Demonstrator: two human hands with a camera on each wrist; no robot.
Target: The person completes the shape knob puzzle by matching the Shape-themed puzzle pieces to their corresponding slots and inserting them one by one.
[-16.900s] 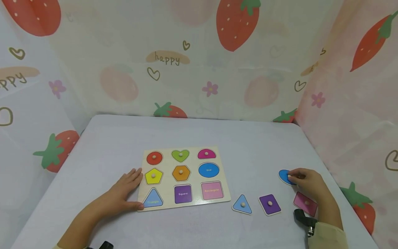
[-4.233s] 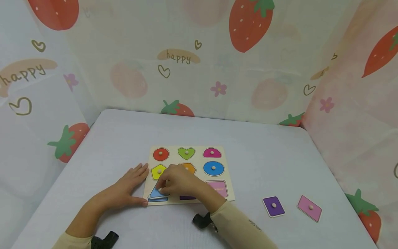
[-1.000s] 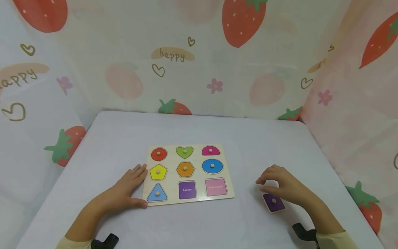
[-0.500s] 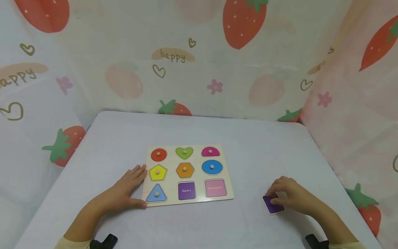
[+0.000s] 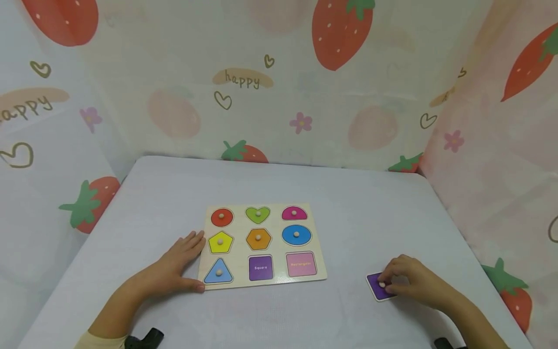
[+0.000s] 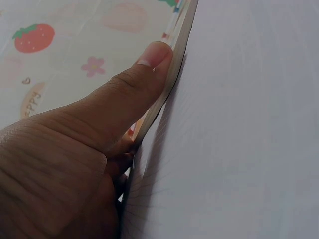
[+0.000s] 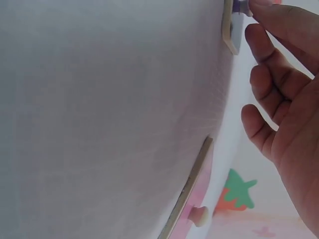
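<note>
A wooden shape puzzle board (image 5: 279,283) lies flat on the table. My left hand (image 5: 174,271) rests against its left edge, fingers straight and thumb at the near corner; in the left wrist view the thumb (image 6: 155,54) touches the board's edge. To the right, my right hand (image 5: 418,283) pinches the small knob of a purple square puzzle piece (image 5: 376,290), still lying on the table. The board's purple "Square" recess (image 5: 260,268) and pink "Rectangular" recess (image 5: 301,264) show their printed words. Knobbed pieces, among them a blue oval (image 5: 297,235) and a light blue triangle (image 5: 219,272), fill the others.
A pink rectangle puzzle piece (image 7: 192,211) lies on the table, seen in the right wrist view; my right arm hides it in the head view. The white-covered table (image 5: 279,182) is walled by strawberry-print cloth (image 5: 261,39).
Earlier my right hand held the blue oval, then the triangle; both now sit in the board. Over the last second it has come down onto the purple square's knob. The left hand stays put.
</note>
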